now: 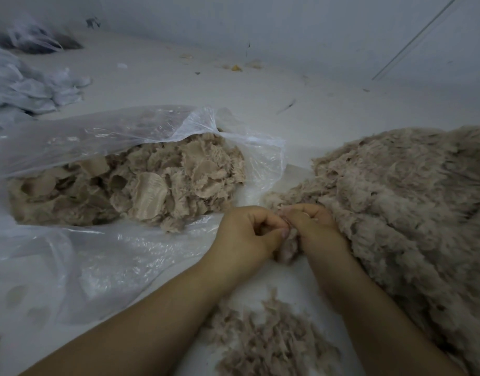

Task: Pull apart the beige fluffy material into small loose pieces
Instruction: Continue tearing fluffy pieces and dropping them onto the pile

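Note:
A big mound of beige fluffy material fills the right side. At its left edge my left hand and my right hand meet, fingers curled, both pinching one small tuft of the fluffy material between them. Below my forearms lies a low heap of loose pulled pieces. To the left, a clear plastic bag lies open on its side, holding several beige pieces with woven backing.
The work surface is pale and runs to a grey wall at the back. White mesh-like bags are piled at the far left. A few small scraps lie near the wall.

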